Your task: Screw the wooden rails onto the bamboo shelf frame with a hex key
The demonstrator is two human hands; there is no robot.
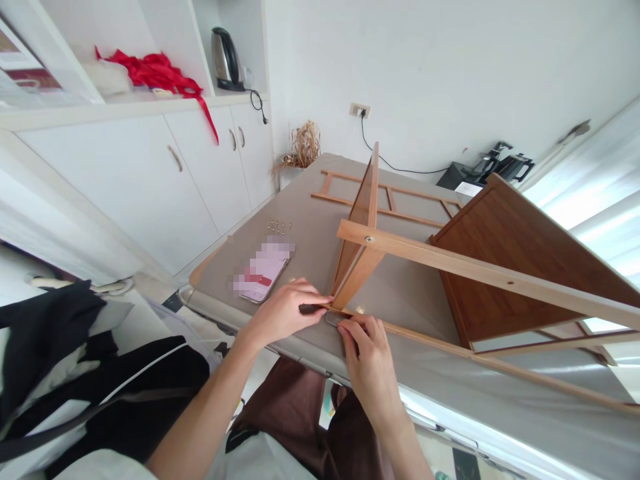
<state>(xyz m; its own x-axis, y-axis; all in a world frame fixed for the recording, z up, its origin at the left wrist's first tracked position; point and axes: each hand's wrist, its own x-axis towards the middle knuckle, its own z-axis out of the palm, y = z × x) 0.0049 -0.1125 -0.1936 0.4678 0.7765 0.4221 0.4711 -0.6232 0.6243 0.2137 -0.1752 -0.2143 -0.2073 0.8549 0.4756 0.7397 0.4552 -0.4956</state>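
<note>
A partly assembled wooden frame (425, 253) with shelf panels lies on its side on the table. My left hand (293, 310) pinches the near end of its lower wooden rail (415, 337), at the corner where a shelf panel (364, 200) meets it. Close by, my right hand (367, 347) is closed on a thin, bent grey metal tool that looks like an Allen key (331, 319), held against that same corner. The fingers partly hide the tool's tip and the joint. In the upper rail, a screw head (369, 239) shows.
A phone (265, 273) lies left of my hands, with several small screws (280, 227) beyond it. Another ladder-like wooden frame (390, 197) rests at the table's (310, 233) back. A larger wooden panel (540, 267) stands tilted on the right. Black appliances (485, 170) stand behind.
</note>
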